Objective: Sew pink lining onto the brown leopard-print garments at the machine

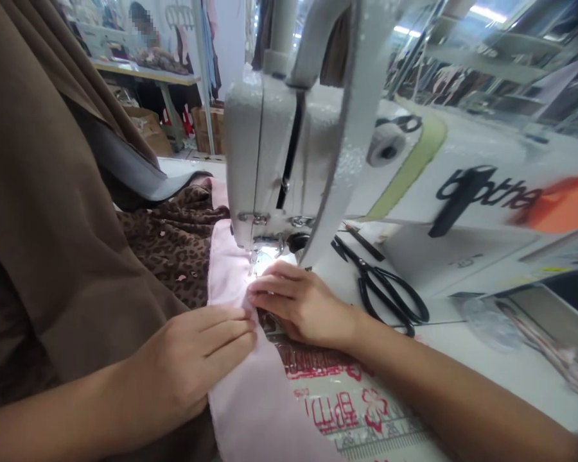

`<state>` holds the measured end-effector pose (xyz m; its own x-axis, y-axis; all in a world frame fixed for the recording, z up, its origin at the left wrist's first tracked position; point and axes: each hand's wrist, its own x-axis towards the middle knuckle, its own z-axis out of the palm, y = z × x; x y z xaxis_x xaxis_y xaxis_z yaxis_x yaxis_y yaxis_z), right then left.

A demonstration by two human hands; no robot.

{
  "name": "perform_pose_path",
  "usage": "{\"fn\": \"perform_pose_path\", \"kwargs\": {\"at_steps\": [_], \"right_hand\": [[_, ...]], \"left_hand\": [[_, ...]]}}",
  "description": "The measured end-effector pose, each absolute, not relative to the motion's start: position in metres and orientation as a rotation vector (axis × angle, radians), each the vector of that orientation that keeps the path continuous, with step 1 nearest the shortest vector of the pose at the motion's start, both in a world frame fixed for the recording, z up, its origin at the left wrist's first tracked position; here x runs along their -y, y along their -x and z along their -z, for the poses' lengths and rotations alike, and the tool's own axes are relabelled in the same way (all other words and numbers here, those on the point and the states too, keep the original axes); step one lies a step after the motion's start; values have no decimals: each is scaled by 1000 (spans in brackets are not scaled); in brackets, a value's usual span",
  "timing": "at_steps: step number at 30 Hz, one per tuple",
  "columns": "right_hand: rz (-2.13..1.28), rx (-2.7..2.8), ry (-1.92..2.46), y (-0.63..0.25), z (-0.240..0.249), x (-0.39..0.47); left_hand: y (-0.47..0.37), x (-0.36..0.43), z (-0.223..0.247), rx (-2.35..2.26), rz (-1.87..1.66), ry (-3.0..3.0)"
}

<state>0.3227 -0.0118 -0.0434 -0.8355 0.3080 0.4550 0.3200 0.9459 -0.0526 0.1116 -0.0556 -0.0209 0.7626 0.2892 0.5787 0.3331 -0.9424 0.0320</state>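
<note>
A pale pink fabric strip [250,404] runs from the front edge of view up under the lit needle area of a white sewing machine [279,160]. My left hand [192,353] has its fingers together, gripping the strip at its middle. Just in front of the presser foot [254,260], my right hand [303,305] pinches the strip's right edge, fingertips close to my left ones. Leopard-print fabric [173,250] lies bunched left of the strip and partly beneath it. Both thumbs are mostly hidden.
Black thread snips or shears [385,282] lie right of the needle, beside a dark slim tool [366,242]. Brown cloth [77,192] hangs at left. A ruler [390,443] with red print is under the right arm. A person [144,29] sits at a far table [144,74].
</note>
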Motion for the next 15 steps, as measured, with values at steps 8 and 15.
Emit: {"fn": "perform_pose_path", "kwargs": {"at_steps": [8, 15], "right_hand": [[33, 2596, 671, -319, 42, 16], [116, 2630, 731, -324, 32, 51]], "left_hand": [[-110, 38, 31, 390, 1027, 2900], [-64, 13, 24, 758, 628, 2821]]}}
